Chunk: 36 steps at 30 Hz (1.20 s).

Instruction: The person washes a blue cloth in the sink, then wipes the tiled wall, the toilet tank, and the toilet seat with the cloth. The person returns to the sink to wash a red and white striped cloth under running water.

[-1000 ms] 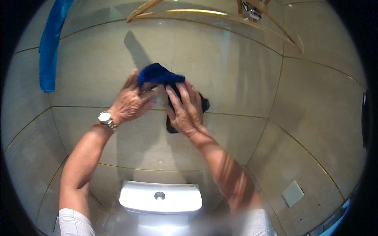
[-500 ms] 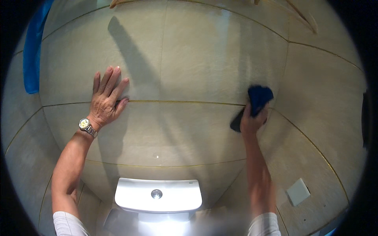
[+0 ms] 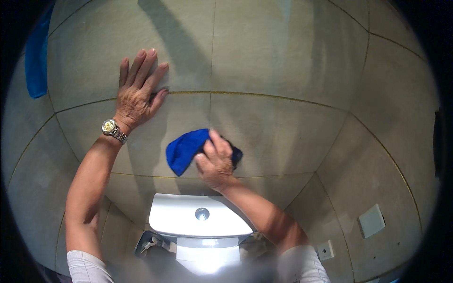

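Left hand (image 3: 136,100): it was laid against the tiled wall (image 3: 283,127) with the palm turned to it, wide open, the fingers straight and a little spread; nothing was seen in its hold
Right hand (image 3: 217,162): its fingers were bent and gathered over the cloth, which it held on the wall (the fingertips were somewhat blurred)
Blue cloth (image 3: 185,151): it was under the right hand, on the wall just above the toilet tank (image 3: 174,212); its bright part lay out to the left of the fingers, and a darker part (image 3: 237,156) showed at the right side of the hand
Gold lines: the upper one (image 3: 264,95) passed above the cloth, and the left thumb reached to it; the lower corner of the cloth came down to the lower one
Wrist: on the left there was a watch (image 3: 109,126) with a metal band
Tank: it was white, with a round button (image 3: 202,214) on its top, and the right forearm passed over its right corner
Left side: a long blue strip (image 3: 37,61) hung there, well apart from the hands
Right side: a white square plate (image 3: 373,220) was on the side wall, and a socket (image 3: 325,250) was near the right sleeve (image 3: 302,266)
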Each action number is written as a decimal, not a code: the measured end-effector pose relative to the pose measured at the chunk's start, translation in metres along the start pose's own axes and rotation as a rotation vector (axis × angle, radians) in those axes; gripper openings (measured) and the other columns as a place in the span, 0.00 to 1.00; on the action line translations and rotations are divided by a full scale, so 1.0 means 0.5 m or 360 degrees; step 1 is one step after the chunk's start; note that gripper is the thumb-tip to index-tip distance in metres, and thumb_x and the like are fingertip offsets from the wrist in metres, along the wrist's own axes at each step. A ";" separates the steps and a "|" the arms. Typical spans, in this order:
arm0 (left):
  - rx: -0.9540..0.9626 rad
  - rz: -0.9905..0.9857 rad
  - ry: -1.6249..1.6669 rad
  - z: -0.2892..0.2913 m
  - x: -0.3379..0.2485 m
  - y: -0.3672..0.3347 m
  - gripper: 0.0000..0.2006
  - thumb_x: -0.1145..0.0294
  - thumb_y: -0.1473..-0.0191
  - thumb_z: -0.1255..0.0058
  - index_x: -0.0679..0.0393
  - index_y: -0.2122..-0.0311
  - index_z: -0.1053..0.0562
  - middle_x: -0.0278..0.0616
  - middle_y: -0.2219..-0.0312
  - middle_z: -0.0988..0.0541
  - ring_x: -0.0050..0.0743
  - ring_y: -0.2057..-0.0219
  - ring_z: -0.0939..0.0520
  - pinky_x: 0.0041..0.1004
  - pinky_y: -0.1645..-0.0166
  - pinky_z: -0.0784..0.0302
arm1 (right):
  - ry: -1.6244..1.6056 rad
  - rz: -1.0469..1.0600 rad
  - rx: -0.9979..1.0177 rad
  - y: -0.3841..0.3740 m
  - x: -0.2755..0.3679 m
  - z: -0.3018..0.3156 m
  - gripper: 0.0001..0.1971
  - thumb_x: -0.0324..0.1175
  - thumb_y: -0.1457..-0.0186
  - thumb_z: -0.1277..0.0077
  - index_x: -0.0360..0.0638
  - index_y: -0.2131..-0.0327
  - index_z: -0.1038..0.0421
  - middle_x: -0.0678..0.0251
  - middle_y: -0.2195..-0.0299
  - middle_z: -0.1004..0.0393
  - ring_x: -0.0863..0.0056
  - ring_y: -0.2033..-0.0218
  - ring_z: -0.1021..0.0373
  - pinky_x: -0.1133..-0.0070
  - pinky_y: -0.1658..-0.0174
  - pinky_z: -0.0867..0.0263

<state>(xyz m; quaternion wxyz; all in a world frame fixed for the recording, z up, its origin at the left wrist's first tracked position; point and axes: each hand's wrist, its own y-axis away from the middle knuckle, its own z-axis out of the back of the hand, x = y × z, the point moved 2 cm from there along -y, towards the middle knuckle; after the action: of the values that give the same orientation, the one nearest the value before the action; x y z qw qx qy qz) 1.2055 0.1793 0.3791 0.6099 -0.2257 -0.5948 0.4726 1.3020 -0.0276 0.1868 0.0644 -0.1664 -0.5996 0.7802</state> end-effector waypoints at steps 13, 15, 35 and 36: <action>-0.0068 0.0014 0.0000 -0.007 0.001 0.014 0.30 0.57 0.40 0.47 0.43 0.32 0.32 0.39 0.27 0.42 0.38 0.26 0.46 0.47 0.23 0.61 | 0.0295 -0.0094 0.0033 0.171 -0.181 0.175 0.08 0.23 0.53 0.41 0.43 0.72 0.31 0.50 0.45 0.31 0.48 0.40 0.37 0.53 0.40 0.40; -0.0112 0.0003 0.0037 -0.012 -0.006 0.004 0.30 0.57 0.39 0.47 0.42 0.31 0.34 0.37 0.27 0.43 0.36 0.25 0.47 0.47 0.23 0.61 | 0.0516 -0.0314 -0.0038 0.234 -0.255 0.239 0.10 0.29 0.45 0.43 0.38 0.61 0.30 0.47 0.42 0.34 0.45 0.39 0.38 0.53 0.38 0.40; 0.0989 0.0909 0.1158 0.182 -0.338 0.423 0.23 0.56 0.38 0.47 0.61 0.44 0.26 0.59 0.44 0.24 0.55 0.41 0.24 0.51 0.33 0.37 | -0.0420 -0.0482 0.1263 0.153 0.261 0.088 0.30 0.45 0.43 0.45 0.40 0.40 0.33 0.53 0.41 0.32 0.52 0.37 0.38 0.48 0.36 0.47; 0.0960 0.1065 0.1238 0.188 -0.336 0.435 0.22 0.59 0.37 0.49 0.63 0.44 0.26 0.60 0.45 0.23 0.58 0.43 0.23 0.48 0.36 0.32 | -0.0484 -0.0475 0.1351 0.135 0.286 0.062 0.30 0.44 0.45 0.44 0.37 0.41 0.32 0.52 0.42 0.33 0.52 0.37 0.39 0.47 0.35 0.48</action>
<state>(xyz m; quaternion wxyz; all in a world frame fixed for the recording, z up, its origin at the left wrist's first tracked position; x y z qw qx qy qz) 1.0761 0.1087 0.1287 0.6380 -0.3743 -0.0638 0.6699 1.1645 -0.0315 0.1033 0.1497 0.0787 -0.2477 0.9539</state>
